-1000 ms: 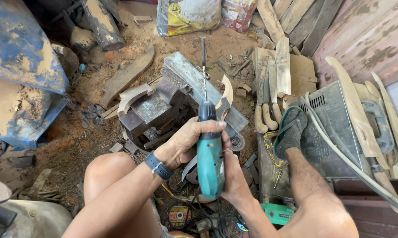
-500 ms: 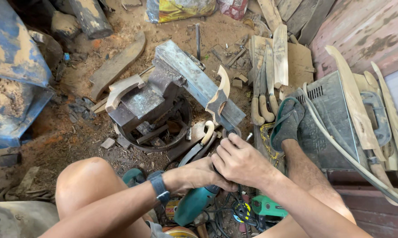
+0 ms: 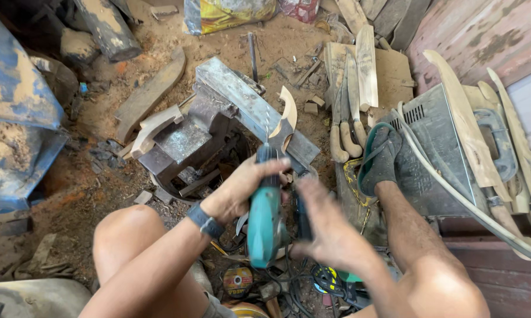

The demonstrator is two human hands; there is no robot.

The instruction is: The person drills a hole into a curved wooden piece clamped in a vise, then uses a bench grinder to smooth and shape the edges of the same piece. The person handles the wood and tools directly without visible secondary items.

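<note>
Left hand (image 3: 239,191) clamps the teal drill (image 3: 265,218) just in front of the vise (image 3: 186,141), right hand (image 3: 324,227) blurred, fingers spread beside it, and a loose grip could drop the drill onto the cords (image 3: 289,288) below.

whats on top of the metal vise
A curved wooden piece lies on the metal vise at its left end. A knife-shaped blank stands by its right side; its lower end is hidden behind the teal power tool.
</note>
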